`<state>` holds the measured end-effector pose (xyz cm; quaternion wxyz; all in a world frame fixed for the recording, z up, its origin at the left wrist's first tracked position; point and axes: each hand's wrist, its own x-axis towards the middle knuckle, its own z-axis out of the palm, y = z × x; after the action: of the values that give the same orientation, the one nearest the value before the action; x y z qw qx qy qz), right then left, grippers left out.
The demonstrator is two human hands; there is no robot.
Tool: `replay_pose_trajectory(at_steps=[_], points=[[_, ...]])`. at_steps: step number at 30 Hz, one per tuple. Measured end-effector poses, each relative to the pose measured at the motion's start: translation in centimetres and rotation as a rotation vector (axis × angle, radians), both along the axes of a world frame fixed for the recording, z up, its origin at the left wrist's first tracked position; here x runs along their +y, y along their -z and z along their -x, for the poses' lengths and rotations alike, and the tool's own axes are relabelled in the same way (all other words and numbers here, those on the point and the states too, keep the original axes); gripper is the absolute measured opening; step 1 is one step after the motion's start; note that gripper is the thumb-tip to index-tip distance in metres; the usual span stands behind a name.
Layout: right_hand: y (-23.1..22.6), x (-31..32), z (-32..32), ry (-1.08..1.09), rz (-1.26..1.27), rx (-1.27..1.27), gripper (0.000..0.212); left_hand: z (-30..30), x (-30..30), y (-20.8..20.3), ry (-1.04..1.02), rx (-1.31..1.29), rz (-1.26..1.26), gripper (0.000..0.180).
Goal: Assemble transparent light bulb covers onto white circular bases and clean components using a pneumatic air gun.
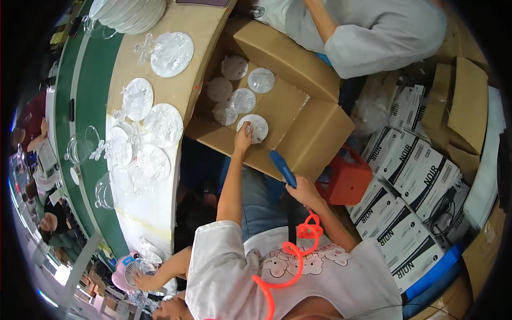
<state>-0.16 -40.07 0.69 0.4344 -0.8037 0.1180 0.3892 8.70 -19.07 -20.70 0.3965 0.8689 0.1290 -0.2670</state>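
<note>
My left hand (244, 137) reaches into an open cardboard box (290, 114) and grips the near edge of a white round disc (257, 128). Its fingers are closed on the rim, partly hiding it. Several similar discs (244, 100) lie inside the box, toward its left side. In my right hand (305, 191), outside the box's near edge, is a blue air gun (282, 168), its tip angled up toward the box. A red coiled hose (298, 250) runs from that hand down across my shirt.
On the table at left lie white discs (162, 125) with clear plastic pieces, near a plate stack (128, 15). A red container (346, 178) and printed cartons (408, 213) stand at right. A person in grey (373, 40) is beyond the box; another person's hand (144, 280) touches a pink fan (125, 273).
</note>
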Motion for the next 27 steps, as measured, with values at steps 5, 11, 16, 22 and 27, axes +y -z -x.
replay_pose_trajectory(at_steps=[5, 11, 16, 22, 27], points=[[-0.8, -0.6, -1.5, -0.001, 0.047, -0.025, 0.023, 1.4, 0.5, 0.4, -0.063, -0.081, 0.075, 0.026], [-2.0, -1.6, -3.4, 0.011, 0.031, 0.025, 0.021, 2.4, -0.3, -0.4, 0.065, -0.195, 0.120, 0.023], [0.2, -3.5, -3.0, -0.043, 0.081, -0.022, 0.020, 2.5, -0.4, -0.5, 0.276, -0.447, 0.043, 0.029], [-1.6, -3.4, -2.9, -0.098, -0.105, -0.021, 0.021, 2.4, -1.2, -1.1, 0.113, -0.214, 0.073, 0.028], [-1.0, -3.1, -2.8, -0.094, 0.036, -0.024, 0.022, 1.6, -0.5, -0.6, -0.203, -0.303, 0.063, 0.023]])
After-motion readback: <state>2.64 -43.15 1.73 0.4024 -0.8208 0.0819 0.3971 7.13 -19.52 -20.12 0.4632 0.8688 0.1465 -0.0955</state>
